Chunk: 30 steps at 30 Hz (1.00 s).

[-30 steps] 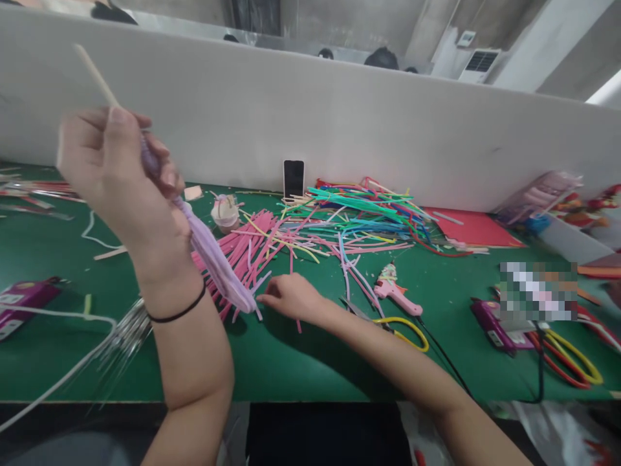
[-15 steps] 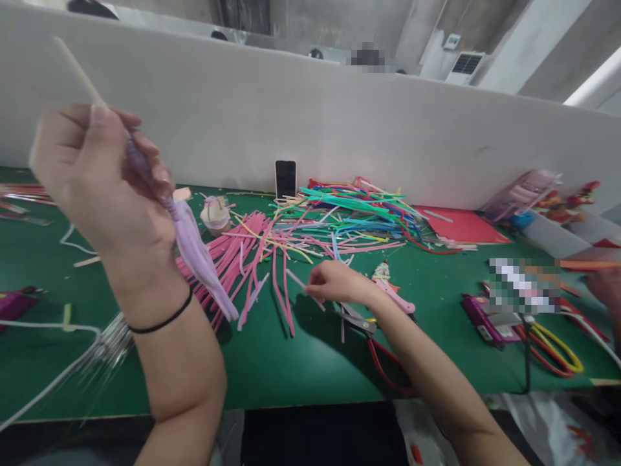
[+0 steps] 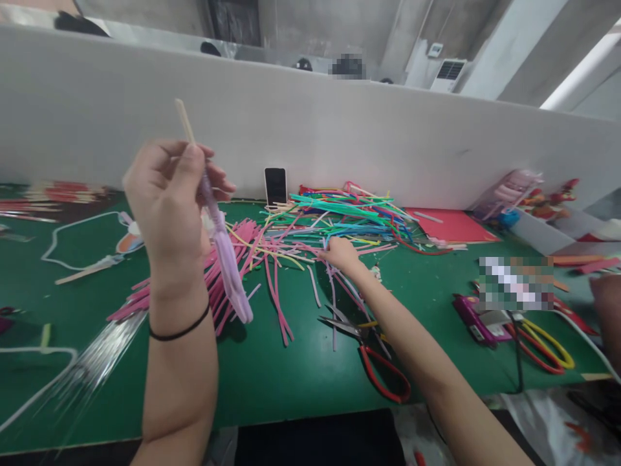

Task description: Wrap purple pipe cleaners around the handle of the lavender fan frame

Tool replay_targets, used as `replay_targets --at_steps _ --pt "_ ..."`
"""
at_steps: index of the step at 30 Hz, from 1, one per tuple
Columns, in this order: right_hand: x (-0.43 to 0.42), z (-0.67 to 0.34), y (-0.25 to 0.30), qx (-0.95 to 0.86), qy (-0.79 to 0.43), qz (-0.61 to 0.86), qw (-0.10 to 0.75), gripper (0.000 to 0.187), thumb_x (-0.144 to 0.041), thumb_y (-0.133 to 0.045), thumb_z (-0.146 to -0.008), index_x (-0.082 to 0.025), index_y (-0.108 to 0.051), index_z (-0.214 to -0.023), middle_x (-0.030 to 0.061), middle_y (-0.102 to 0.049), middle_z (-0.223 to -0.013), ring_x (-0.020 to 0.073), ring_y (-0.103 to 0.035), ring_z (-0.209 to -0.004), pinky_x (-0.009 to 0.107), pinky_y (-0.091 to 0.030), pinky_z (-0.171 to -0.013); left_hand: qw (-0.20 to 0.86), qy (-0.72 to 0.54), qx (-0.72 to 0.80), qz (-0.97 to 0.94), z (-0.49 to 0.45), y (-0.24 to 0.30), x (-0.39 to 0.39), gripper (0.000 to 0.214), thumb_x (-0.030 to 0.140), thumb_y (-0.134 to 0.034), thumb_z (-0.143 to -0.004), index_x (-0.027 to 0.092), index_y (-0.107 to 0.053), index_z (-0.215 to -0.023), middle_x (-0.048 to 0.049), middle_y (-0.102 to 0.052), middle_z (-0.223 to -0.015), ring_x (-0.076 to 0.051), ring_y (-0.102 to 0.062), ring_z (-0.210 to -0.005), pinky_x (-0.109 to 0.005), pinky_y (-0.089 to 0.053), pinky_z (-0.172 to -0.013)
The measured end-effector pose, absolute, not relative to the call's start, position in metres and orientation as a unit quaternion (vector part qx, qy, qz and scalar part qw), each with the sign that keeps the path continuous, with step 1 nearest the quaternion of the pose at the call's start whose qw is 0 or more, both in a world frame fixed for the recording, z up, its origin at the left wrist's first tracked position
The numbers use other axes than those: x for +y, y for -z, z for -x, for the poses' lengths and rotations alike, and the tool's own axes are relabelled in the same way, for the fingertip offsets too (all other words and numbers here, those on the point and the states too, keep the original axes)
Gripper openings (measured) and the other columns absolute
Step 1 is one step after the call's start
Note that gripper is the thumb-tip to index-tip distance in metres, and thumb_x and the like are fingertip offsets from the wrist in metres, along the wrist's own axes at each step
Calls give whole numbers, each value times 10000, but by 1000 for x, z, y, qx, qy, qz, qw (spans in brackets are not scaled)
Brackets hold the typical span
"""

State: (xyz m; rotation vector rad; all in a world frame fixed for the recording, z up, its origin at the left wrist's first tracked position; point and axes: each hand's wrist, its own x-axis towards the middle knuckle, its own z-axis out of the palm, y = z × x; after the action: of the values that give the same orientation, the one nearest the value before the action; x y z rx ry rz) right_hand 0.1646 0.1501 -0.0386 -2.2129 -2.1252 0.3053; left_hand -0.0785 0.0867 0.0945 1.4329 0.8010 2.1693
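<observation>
My left hand [image 3: 172, 194] is raised at the left, its fingers closed around a pale wooden stick [image 3: 185, 121]. Light purple pipe cleaners [image 3: 229, 268] are wound about the stick's lower part and hang below the hand in a folded bundle. Over the front of the coloured pile, my right hand [image 3: 343, 255] has its fingers pinched together at a pale purple pipe cleaner [image 3: 331, 277]; the fingertips are partly hidden. Scissors [image 3: 356, 331] with red handles lie spread below that hand. A short pale purple piece [image 3: 314, 287] rests on the green table [image 3: 291, 382].
Pink pipe cleaners [image 3: 242, 236] spread beside my left forearm, and green and blue ones [image 3: 349, 210] pile up before the white partition [image 3: 339, 129]. A phone [image 3: 276, 186] leans there. A purple device [image 3: 478, 320] sits at the right, near another person's arm [image 3: 609, 310].
My right hand has let go of the short pale piece and moved forward to the pile. My left hand, with the wrapped stick, has come right and lower in the view.
</observation>
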Motion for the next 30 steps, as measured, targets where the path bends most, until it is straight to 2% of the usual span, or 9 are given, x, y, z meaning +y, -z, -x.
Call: replay_targets --at_steps 3,9,12,16,20,24,26,28,30 --pt "158 -159 45 -674 -93 733 26 367 -370 -613 -955 -87 -688 -1177 237 -710 -1203 300 -692 -1140 348 -539 -897 184 -776 296 -526 74 -91 90 122 157 -674 -921 208 -740 -832 43 -690 -711 -106 -673 -618 -292 -539 -577" --pt "170 -164 39 -668 -105 736 12 321 -390 -620 -977 -130 -676 -1157 126 -710 -1176 233 -692 -1075 406 -569 -926 188 -745 296 -567 60 -87 90 95 205 -699 -931 216 -761 -860 41 -714 -783 -116 -712 -706 -307 -563 -719" --pt "171 -168 36 -675 -110 730 16 315 -364 -549 -1010 -115 -700 -1131 173 -720 -1149 260 -685 -1122 364 -548 -933 198 -733 298 -578 50 -85 89 77 203 -712 -920 209 -754 -856 33 -726 -786 -126 -726 -721 -311 -572 -741" --pt "173 -162 41 -676 -129 725 5 360 -406 -612 -981 -157 -630 -1240 111 -660 -1259 241 -664 -1110 456 -566 -948 201 -717 302 -595 39 -82 90 57 259 -735 -903 210 -752 -880 19 -753 -793 -152 -744 -741 -304 -576 -719" --pt "179 -159 41 -679 -158 717 6 373 -368 -649 -964 -164 -608 -1274 108 -634 -1289 241 -657 -1109 449 -578 -930 203 -675 333 -627 32 -78 89 120 326 -736 -896 209 -753 -872 -2 -768 -766 -160 -740 -741 -292 -583 -725" --pt "176 -170 22 -689 -181 699 61 345 -370 -645 -966 -152 -629 -1232 105 -660 -1238 227 -671 -1069 434 -583 -913 227 -666 319 -635 26 -78 86 131 374 -738 -887 244 -739 -867 0 -778 -805 -179 -750 -784 -323 -610 -776" --pt "170 -179 6 -701 -194 678 108 266 -351 -597 -993 -113 -698 -1054 100 -728 -1061 199 -702 -962 376 -572 -887 246 -674 307 -625 23 -79 84 122 378 -743 -884 256 -740 -878 1 -779 -813 -182 -752 -779 -333 -619 -771" --pt "161 -186 -14 -714 -208 646 169 400 -348 -469 -1041 -106 -726 -852 86 -753 -855 158 -712 -802 279 -547 -820 258 -680 302 -616 20 -79 82 103 364 -743 -886 260 -745 -888 0 -776 -811 -173 -746 -742 -325 -620 -738" --pt "151 -191 -35 -723 -211 612 242 493 -412 -345 -1070 -132 -715 -904 58 -752 -840 123 -692 -736 227 -528 -735 259 -686 300 -611 17 -79 80 89 349 -735 -894 262 -750 -897 0 -776 -822 -162 -739 -715 -315 -619 -709"
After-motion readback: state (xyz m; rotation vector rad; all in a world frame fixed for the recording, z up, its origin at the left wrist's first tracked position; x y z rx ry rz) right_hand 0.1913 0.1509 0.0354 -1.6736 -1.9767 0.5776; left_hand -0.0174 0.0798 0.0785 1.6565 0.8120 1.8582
